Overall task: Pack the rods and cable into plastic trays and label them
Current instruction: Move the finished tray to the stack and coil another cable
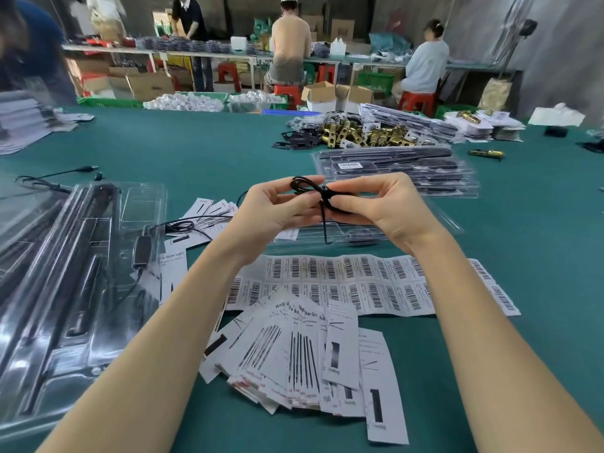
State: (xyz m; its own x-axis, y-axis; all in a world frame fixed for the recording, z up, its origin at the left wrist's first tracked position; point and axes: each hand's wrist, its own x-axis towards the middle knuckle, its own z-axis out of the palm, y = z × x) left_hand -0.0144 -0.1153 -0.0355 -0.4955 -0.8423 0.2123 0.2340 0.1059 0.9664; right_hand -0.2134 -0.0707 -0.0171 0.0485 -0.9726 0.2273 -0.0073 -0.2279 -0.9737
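Observation:
A coiled black cable [305, 186] is held up over the green table between both hands. My left hand [277, 210] pinches its looped end, and my right hand [376, 207] grips the bundled part from the other side. One loose strand hangs down to a clear plastic tray [366, 235] lying just beneath the hands. A sheet of barcode labels [359, 286] is spread in front of that tray. Nearer to me lies a fan of printed paper inserts [304, 358]. At the left sit clear trays holding black rods [75, 273].
A stack of packed trays [408, 171] stands behind the hands at the right. Brass lock parts [359, 134] are heaped further back. Loose black cables [58, 174] lie at the far left. Three people work at a bench in the background.

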